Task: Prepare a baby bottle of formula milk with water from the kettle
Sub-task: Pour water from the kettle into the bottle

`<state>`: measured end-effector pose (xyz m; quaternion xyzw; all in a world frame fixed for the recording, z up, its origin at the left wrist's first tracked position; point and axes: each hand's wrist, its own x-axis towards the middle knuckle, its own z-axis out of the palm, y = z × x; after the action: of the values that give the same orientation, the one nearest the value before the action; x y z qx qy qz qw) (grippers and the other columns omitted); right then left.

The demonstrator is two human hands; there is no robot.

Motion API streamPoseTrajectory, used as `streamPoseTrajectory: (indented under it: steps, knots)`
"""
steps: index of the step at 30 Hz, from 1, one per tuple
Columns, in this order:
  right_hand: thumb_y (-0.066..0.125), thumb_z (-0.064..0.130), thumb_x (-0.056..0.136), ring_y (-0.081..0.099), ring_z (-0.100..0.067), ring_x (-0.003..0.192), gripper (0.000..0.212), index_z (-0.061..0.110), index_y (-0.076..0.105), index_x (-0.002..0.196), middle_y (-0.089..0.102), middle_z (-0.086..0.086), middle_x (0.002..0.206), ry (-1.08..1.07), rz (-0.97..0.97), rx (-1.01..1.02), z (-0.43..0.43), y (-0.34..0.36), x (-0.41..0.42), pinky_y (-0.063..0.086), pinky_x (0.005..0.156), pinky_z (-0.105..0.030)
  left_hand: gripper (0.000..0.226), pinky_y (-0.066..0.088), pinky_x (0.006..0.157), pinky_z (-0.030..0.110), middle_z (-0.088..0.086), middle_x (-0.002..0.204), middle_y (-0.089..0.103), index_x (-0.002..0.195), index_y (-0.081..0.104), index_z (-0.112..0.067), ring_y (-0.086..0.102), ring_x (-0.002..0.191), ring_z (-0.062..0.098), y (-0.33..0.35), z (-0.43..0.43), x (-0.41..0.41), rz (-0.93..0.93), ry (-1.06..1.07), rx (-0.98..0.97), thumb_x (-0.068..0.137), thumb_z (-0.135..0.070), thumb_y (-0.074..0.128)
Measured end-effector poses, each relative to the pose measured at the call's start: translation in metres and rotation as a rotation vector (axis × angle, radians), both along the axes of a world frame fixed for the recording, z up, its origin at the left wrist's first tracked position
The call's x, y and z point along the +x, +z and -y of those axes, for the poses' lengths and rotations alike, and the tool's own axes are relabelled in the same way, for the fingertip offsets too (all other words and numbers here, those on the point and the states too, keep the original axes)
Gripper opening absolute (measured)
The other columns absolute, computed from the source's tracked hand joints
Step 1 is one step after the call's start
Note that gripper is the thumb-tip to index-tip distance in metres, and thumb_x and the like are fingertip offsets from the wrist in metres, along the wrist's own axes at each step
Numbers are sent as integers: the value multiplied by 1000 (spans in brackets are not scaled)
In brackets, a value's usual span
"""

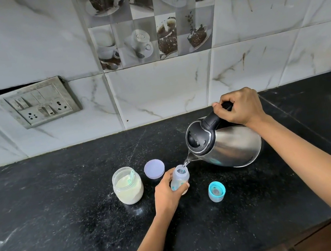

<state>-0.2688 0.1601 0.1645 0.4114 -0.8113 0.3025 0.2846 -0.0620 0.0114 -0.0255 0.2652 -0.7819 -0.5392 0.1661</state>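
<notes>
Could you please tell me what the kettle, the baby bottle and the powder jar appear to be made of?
Kettle: likely stainless steel body, shiny with soft reflections; lid and handle look like matte black plastic. Baby bottle: probably translucent plastic, cloudy wall with teal print. Powder jar: clear glass or plastic, unclear which; the powder shows through.

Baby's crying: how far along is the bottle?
Done: clear baby bottle uncapped, teal teat cap on the black counter, glass powder jar open. In hand: right hand tilts the steel kettle, pouring water into the bottle the left hand holds. Left: capping; whether powder is in, unclear.
</notes>
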Motion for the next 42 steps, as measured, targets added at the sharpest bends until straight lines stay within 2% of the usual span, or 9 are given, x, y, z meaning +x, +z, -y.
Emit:
streamPoseTrajectory:
  steps: [6,11,14,23,27,34,42]
  knots:
    - [48,50,76,34,-20,40,49,12,63,49,32,5,38,0,-13,3,-1,2,0,30,51,-21,53,46,88,17,-25,108,64,111,56,-45,59,100,-8,4,-2,0,-11,0,-4,69,-24,80]
    - [48,51,76,34,-20,41,49,13,63,49,38,0,37,-19,-31,3,-1,2,-2,32,49,-22,52,49,90,23,-24,106,66,112,59,-42,60,100,-4,0,-2,0,-17,3,-7,67,-27,81]
    - [48,50,76,33,-19,41,49,13,62,48,34,3,37,-16,-42,5,-1,3,-2,33,49,-21,50,49,90,25,-25,105,66,109,59,-43,60,99,-4,-1,-3,0,-9,2,-7,67,-27,81]
    - [48,48,77,33,-20,40,49,12,61,47,41,-3,36,-7,-71,2,0,3,-7,28,49,-20,49,47,86,18,-26,103,66,108,59,-43,60,97,-8,3,-5,0,-15,19,10,69,-24,81]
    - [48,48,77,35,-20,39,49,11,62,48,43,-4,36,4,-78,8,0,2,-10,31,46,-21,50,48,86,18,-25,105,66,110,59,-41,60,98,-7,1,-6,-1,-9,23,9,69,-24,81]
    - [48,49,78,37,-20,39,50,11,62,47,43,-3,35,15,-94,22,-1,2,-14,33,45,-22,51,45,83,14,-27,104,64,103,54,-49,58,97,-10,2,-8,-1,9,31,10,70,-21,81]
    - [49,48,78,35,-18,38,50,12,62,47,41,-1,35,15,-96,25,-3,0,-15,28,47,-19,52,45,85,14,-27,106,63,107,53,-45,58,101,-7,-2,-8,-5,19,37,20,71,-21,82]
